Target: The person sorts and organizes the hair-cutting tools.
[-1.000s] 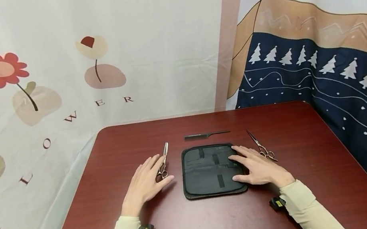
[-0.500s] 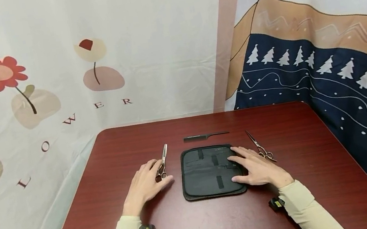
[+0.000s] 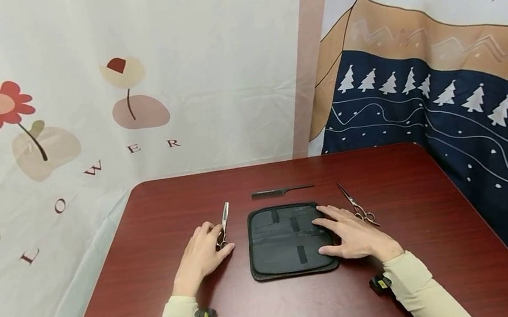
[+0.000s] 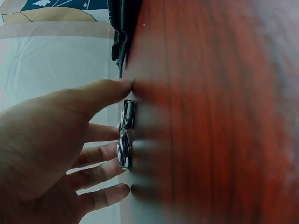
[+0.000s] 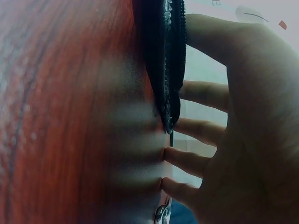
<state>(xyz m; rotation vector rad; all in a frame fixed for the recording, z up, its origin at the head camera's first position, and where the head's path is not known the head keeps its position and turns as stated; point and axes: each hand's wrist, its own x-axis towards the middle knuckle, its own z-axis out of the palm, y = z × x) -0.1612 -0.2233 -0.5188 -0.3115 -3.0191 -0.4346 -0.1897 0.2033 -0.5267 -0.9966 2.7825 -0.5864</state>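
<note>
Left hand (image 3: 201, 254) has eased slightly leftward beside the scissors (image 3: 225, 216), left of centre, while the camera's view has shifted a little; all else appears to have stayed put.
Its grip is released, fingers and thumb apart around the handles, contact hard to tell. The right hand (image 3: 354, 234), also released, rests spread fingers over the right edge of the case (image 3: 270, 256), below the frame's centre, perhaps steadying it. A comb (image 3: 267, 194) above and second scissors (image 3: 348, 197) at right lie apart on the surface (image 3: 290, 315), spacing that seems to keep each within reach.
</note>
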